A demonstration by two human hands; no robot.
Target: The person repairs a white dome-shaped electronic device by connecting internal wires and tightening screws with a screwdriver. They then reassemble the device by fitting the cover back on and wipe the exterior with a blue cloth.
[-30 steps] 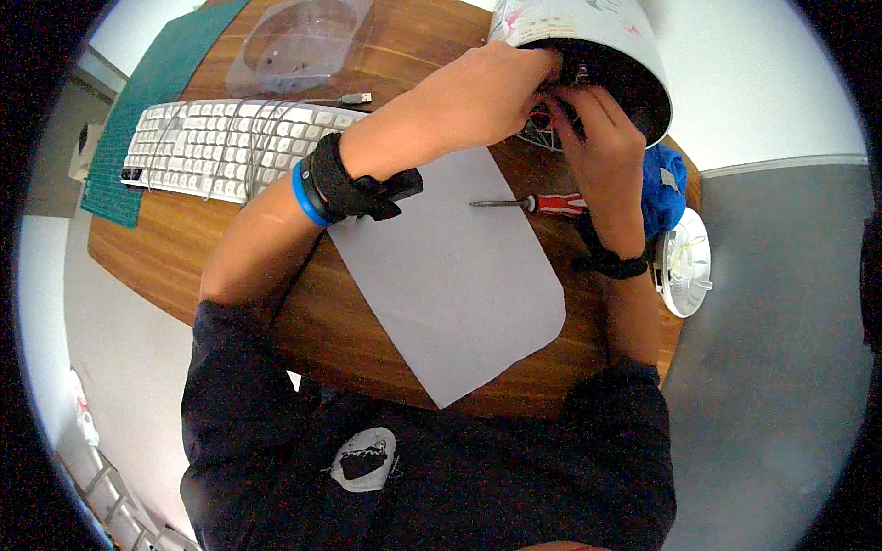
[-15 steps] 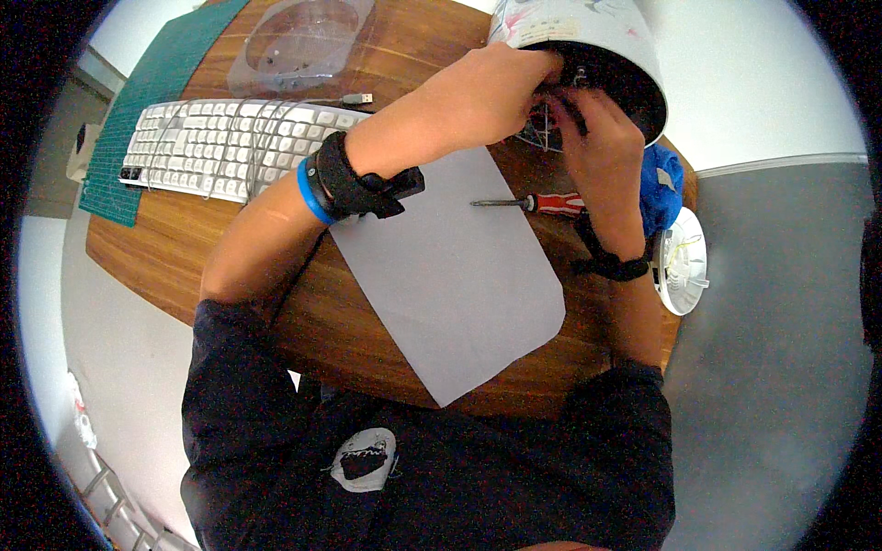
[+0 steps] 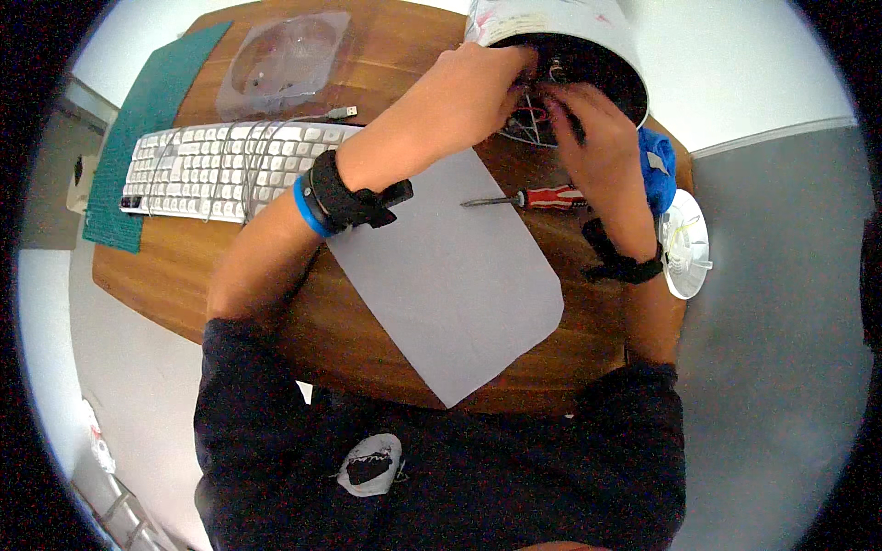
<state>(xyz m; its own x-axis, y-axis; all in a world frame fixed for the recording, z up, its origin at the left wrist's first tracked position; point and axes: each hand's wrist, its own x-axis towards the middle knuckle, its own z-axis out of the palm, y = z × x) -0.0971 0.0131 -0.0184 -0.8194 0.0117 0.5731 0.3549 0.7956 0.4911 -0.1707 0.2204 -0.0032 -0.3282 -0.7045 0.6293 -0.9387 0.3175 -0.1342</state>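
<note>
Bending fingers (image 3: 588, 99) at the white cylinder (image 3: 570, 20), left hand (image 3: 487, 78) and right hand (image 3: 602, 138) leave spread and grip unclear.

My table (image 3: 551, 372) is grained wood under matt paper (image 3: 450, 266). Far right, a smooth white cylinder (image 3: 560, 18); nearer, rough-looking blue cloth (image 3: 654, 174) and a metal-shafted, plastic-handled screwdriver (image 3: 549, 197). Left, a matt plastic keyboard (image 3: 197, 170); farther, glossy clear plastic packaging (image 3: 287, 64).

I can't see the fingertips of my left hand (image 3: 482, 84) inside the white cylinder (image 3: 551, 16), cropped above, and my blurred right hand (image 3: 602, 133) covers the end of the screwdriver (image 3: 549, 198).
</note>
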